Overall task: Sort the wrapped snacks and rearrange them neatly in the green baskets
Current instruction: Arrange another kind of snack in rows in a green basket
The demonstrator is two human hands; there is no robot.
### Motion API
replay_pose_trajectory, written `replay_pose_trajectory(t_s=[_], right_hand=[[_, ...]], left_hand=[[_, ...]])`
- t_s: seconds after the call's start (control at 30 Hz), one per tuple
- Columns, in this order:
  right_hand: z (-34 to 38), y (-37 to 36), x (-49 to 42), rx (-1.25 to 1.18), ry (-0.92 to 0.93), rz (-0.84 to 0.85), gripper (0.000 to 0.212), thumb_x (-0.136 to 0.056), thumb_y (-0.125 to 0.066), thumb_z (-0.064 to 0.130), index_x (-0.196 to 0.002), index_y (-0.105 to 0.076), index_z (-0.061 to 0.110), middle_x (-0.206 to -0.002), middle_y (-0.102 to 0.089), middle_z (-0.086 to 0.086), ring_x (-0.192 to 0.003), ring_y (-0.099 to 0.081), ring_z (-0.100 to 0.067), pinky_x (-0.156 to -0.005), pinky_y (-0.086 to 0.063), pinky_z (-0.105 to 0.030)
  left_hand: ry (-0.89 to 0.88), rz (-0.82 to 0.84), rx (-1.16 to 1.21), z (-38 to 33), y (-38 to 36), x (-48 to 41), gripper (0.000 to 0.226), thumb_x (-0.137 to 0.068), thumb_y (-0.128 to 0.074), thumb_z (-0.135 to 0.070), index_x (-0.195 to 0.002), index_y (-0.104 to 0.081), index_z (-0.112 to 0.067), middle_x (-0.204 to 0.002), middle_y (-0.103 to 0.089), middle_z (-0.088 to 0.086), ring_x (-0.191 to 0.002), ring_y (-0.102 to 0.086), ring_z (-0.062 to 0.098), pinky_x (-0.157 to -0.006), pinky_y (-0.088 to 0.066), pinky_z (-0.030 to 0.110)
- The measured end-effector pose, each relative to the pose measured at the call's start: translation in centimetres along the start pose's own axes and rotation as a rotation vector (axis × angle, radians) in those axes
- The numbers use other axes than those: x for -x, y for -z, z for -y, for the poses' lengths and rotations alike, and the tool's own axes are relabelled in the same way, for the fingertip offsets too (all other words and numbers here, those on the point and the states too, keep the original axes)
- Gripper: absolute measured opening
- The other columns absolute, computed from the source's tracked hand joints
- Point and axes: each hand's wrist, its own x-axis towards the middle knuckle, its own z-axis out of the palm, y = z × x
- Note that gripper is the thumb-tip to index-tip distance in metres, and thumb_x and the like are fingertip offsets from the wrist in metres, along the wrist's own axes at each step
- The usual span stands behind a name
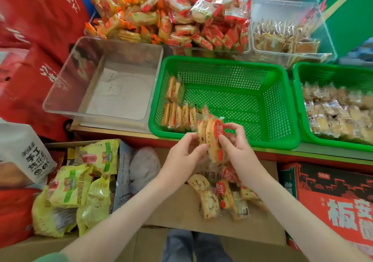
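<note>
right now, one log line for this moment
left hand: grips wrapped snacks | right hand: pinches same snacks | centre green basket: rows started at left wall

Right green basket (333, 67) — cut off; its snacks (339, 112) blurred.

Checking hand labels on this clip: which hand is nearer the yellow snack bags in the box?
Left. The left hand is up and right of the yellow snack bags. The right hand is farther right, beyond the held snacks that both hands pinch.
</note>
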Motion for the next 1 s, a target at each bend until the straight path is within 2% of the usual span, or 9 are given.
replay_pose_trajectory(t_s=[0.1, 0.27, 0.43, 0.53, 0.67, 0.73, 0.8, 0.9, 1.0], right_hand=[[2.3, 0.2, -2.3, -0.018, -0.073, 0.150, 0.043, -0.089, -0.053, 0.047, -0.127, -0.040, 0.034, -0.115, -0.066, 0.000, -0.093, -0.067, -0.020, -0.072, -0.051, -0.031], [3.1, 1.6, -8.7, -0.077, -0.109, 0.046, 0.069, -0.081, -0.069, 0.032, -0.138, -0.033, 0.018, -0.120, -0.059, -0.007, -0.095, -0.064, -0.019, -0.078, -0.048, -0.034], [-0.2, 2.6, -14.0, 0.311, -0.333, -0.084, 0.079, -0.090, -0.065, 0.031, -0.146, -0.011, 0.017, -0.141, -0.044, -0.014, -0.107, -0.051, -0.024, -0.091, -0.039, -0.036], [-2.2, 2.6, -14.8, 0.510, -0.450, -0.011, 0.091, -0.093, -0.061, 0.032, -0.149, 0.008, 0.011, -0.150, -0.032, -0.018, -0.127, -0.042, -0.033, -0.102, -0.035, -0.039], [-2.7, 2.6, -15.6, 0.472, -0.525, 0.078, 0.108, -0.086, -0.064, 0.051, -0.150, 0.016, 0.020, -0.159, -0.014, -0.015, -0.142, -0.025, -0.032, -0.115, -0.024, -0.045], [-2.4, 2.3, -15.5, 0.339, -0.570, 0.118, 0.103, -0.084, -0.057, 0.062, -0.151, 0.012, 0.025, -0.161, -0.007, -0.009, -0.145, -0.017, -0.029, -0.118, -0.017, -0.049], [-2.7, 2.0, -15.2, 0.474, -0.586, 0.186, 0.093, -0.091, -0.044, 0.064, -0.151, 0.013, 0.022, -0.161, -0.003, -0.007, -0.146, -0.014, -0.029, -0.118, -0.014, -0.048], [-3.7, 1.8, -15.2, 0.769, -0.532, 0.160, 0.080, -0.097, -0.033, 0.058, -0.153, 0.006, 0.015, -0.158, -0.021, -0.014, -0.141, -0.030, -0.031, -0.116, -0.024, -0.046], [-3.6, 1.9, -15.4, 0.931, -0.461, 0.108, 0.076, -0.096, -0.037, 0.058, -0.152, -0.018, 0.010, -0.152, -0.034, -0.014, -0.134, -0.041, -0.030, -0.110, -0.035, -0.043]], left_hand=[[-0.034, -0.025, -0.045, -1.7, 0.1, -2.6, 0.023, -0.095, -0.058, -0.021, -0.118, -0.059, -0.022, -0.109, -0.068, -0.005, -0.100, -0.065, 0.010, -0.092, -0.053, 0.041], [-0.165, 0.053, -0.335, -2.7, 0.6, -7.9, 0.037, -0.100, -0.047, -0.021, -0.138, -0.049, -0.017, -0.130, -0.056, 0.000, -0.117, -0.054, 0.011, -0.100, -0.045, 0.028], [-0.130, 0.019, -1.058, 2.6, 2.8, -11.9, 0.054, -0.102, -0.033, -0.045, -0.150, -0.029, -0.020, -0.155, -0.030, 0.006, -0.143, -0.024, 0.024, -0.118, -0.019, 0.042], [-0.006, 0.050, -1.088, 4.7, 3.4, -12.3, 0.063, -0.099, -0.023, -0.057, -0.152, -0.024, -0.023, -0.159, -0.020, 0.006, -0.146, -0.016, 0.023, -0.120, -0.012, 0.043], [-0.105, -0.006, -1.082, 5.2, 3.0, -12.4, 0.060, -0.099, -0.028, -0.053, -0.149, -0.030, -0.020, -0.156, -0.027, 0.007, -0.145, -0.020, 0.024, -0.119, -0.016, 0.042], [-0.120, -0.068, -1.049, 5.3, 2.9, -12.5, 0.057, -0.099, -0.034, -0.049, -0.147, -0.035, -0.017, -0.154, -0.032, 0.008, -0.143, -0.025, 0.024, -0.118, -0.020, 0.039], [-0.127, -0.119, -1.041, 5.5, 2.9, -12.4, 0.054, -0.098, -0.038, -0.044, -0.143, -0.041, -0.014, -0.150, -0.038, 0.011, -0.139, -0.031, 0.026, -0.115, -0.025, 0.039], [-0.237, -0.179, -1.066, 5.7, 2.7, -12.0, 0.046, -0.096, -0.042, -0.036, -0.130, -0.055, -0.007, -0.134, -0.054, 0.015, -0.125, -0.049, 0.030, -0.103, -0.040, 0.042], [-0.280, -0.190, -1.072, 5.7, 2.6, -11.9, 0.045, -0.094, -0.038, -0.034, -0.119, -0.062, -0.007, -0.118, -0.063, 0.011, -0.105, -0.060, 0.028, -0.086, -0.050, 0.039]])
